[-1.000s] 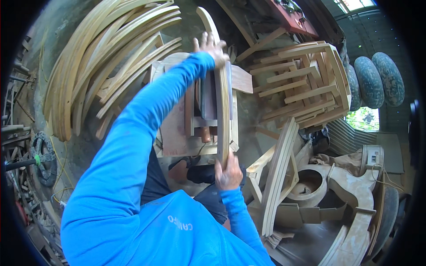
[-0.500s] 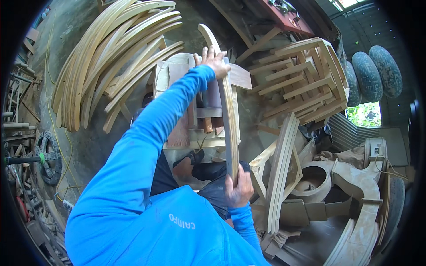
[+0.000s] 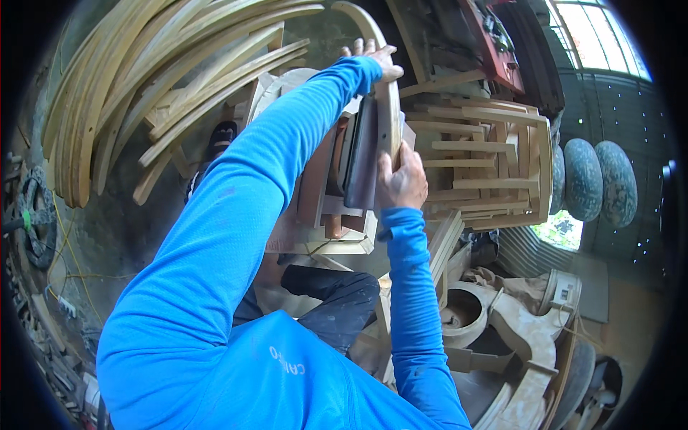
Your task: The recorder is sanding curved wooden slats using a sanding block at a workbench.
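Observation:
Both my hands grip a curved wooden slat (image 3: 388,115) that stretches away from me. My left hand (image 3: 373,59) is wrapped over its far part, fingers across the top. Lower down, my right hand (image 3: 405,179) closes on the near end, thumb on the left side. The slat lies along the right side of a purplish-brown flat sanding surface (image 3: 365,161) with a dark edge; whether they touch along the whole length I cannot tell. Under and left of this sits a wooden bench (image 3: 326,247) with a copper-coloured cylinder (image 3: 333,226).
Many similar curved slats (image 3: 107,100) are piled at the far left. A stack of wooden frames (image 3: 494,158) stands to the right, near dark round tyres (image 3: 584,179). A pale machine housing (image 3: 527,337) is at the near right. A yellow cord (image 3: 75,272) runs along the floor at left.
The slat has shifted away from me, farther along the sanding surface. My right hand has moved forward with it, and my left hand reaches farther out. The view has also turned.

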{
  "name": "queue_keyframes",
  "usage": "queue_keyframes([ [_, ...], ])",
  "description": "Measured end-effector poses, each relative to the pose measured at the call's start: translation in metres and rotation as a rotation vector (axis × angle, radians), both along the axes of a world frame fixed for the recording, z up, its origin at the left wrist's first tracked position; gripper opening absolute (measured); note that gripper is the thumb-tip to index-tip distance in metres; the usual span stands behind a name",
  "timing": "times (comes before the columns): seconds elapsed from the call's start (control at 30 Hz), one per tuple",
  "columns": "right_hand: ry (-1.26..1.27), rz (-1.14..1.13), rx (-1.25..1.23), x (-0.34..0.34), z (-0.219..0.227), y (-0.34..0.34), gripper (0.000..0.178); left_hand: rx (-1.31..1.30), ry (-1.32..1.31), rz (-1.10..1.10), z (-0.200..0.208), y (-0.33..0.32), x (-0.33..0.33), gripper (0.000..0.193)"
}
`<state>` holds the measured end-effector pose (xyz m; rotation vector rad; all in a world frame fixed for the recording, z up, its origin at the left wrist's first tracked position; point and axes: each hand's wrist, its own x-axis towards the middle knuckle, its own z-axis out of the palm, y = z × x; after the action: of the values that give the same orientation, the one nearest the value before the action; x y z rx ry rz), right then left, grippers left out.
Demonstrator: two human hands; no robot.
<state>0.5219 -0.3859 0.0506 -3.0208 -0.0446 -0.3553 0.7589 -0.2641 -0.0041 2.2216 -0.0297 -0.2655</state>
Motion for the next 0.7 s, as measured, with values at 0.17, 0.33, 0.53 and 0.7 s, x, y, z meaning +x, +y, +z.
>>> queue_keyframes([
  [0.17,-0.109,0.092,0.032,0.064,-0.015,0.008,0.041,0.004,-0.011,0.020,0.005,0.000,0.018,0.090],
  [0.33,0.072,-0.021,0.135,0.123,-0.012,0.016,0.036,-0.047,0.047,0.045,0.004,-0.008,0.033,0.093],
  [0.53,0.077,-0.031,0.125,0.167,-0.014,0.023,0.040,-0.057,0.051,0.095,0.003,-0.012,0.073,0.090],
  [0.7,0.000,-0.043,0.059,0.156,-0.015,0.023,0.038,0.028,0.033,0.068,0.001,-0.021,0.053,0.082],
])
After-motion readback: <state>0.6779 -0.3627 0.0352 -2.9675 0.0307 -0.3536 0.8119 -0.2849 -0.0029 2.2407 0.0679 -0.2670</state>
